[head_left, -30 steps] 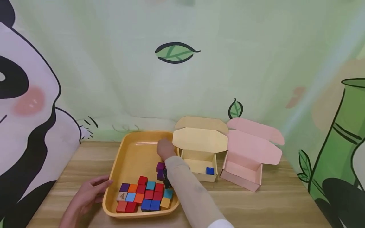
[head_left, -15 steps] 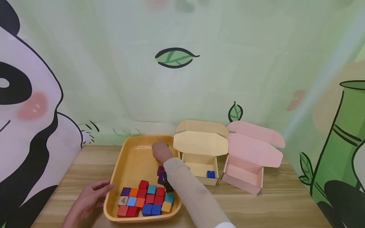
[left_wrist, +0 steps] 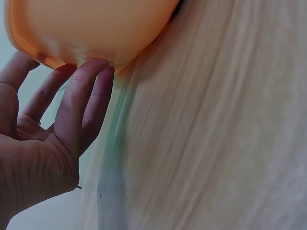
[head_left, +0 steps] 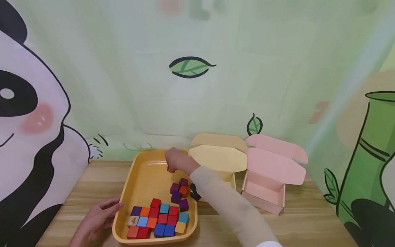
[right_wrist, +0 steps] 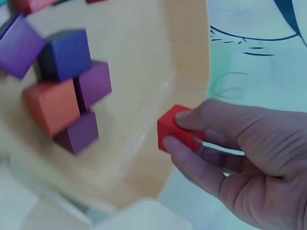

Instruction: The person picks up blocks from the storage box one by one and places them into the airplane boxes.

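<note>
My right hand (head_left: 179, 160) pinches a red cube (right_wrist: 173, 129) between thumb and fingers, above the back right of the yellow tray (head_left: 145, 171). In the right wrist view the cube is held clear of the tray floor. Below it lies a cluster of purple cubes (right_wrist: 72, 136) with an orange-red cube (right_wrist: 53, 105) among them. My left hand (head_left: 97, 218) grips the tray's left rim, its thumb at the edge. In the left wrist view several fingers (left_wrist: 79, 103) touch the tray's outer wall.
Red, blue, orange, purple and yellow cubes (head_left: 162, 218) crowd the tray's front, with one marked 4 (head_left: 133, 220). Right of the tray stand an open cream box (head_left: 217, 159), partly covered by my right sleeve (head_left: 228, 202), and an open pink box (head_left: 263, 192). A printed cloth (head_left: 191, 99) hangs behind.
My right hand has risen slightly with the red cube, which has come into sight. The forearm has swung right, uncovering more cubes and hiding the blue cube in the cream box.
</note>
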Demonstrator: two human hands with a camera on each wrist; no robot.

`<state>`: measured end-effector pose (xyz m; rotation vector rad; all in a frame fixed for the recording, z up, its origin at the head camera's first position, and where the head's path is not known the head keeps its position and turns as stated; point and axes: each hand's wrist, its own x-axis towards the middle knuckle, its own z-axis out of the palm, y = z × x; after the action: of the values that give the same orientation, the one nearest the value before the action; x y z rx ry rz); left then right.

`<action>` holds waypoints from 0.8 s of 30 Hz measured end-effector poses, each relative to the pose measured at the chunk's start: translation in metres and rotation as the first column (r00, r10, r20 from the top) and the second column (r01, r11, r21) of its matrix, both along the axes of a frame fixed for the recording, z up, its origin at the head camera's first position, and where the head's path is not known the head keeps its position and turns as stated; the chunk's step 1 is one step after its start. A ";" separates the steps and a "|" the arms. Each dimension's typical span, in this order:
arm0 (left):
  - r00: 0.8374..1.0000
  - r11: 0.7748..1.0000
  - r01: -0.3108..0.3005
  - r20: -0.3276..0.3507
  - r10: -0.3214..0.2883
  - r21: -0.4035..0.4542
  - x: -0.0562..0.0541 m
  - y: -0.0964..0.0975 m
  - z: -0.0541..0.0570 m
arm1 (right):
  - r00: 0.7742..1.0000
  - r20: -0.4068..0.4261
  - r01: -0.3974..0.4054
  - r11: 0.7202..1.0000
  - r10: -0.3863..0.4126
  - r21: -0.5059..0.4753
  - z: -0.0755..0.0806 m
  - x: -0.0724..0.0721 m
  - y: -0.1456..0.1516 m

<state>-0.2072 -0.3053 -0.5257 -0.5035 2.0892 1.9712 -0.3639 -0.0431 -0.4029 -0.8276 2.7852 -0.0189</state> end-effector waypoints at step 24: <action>1.000 1.000 -0.014 0.013 0.014 -0.001 -0.003 0.001 0.000 | 0.972 -0.004 -0.232 0.965 0.233 -0.123 0.020 0.030 0.080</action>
<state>-0.2099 -0.3041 -0.5257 -0.5316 2.0846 1.9691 -0.3341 0.0370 -0.3830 -1.1766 2.6800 -0.1543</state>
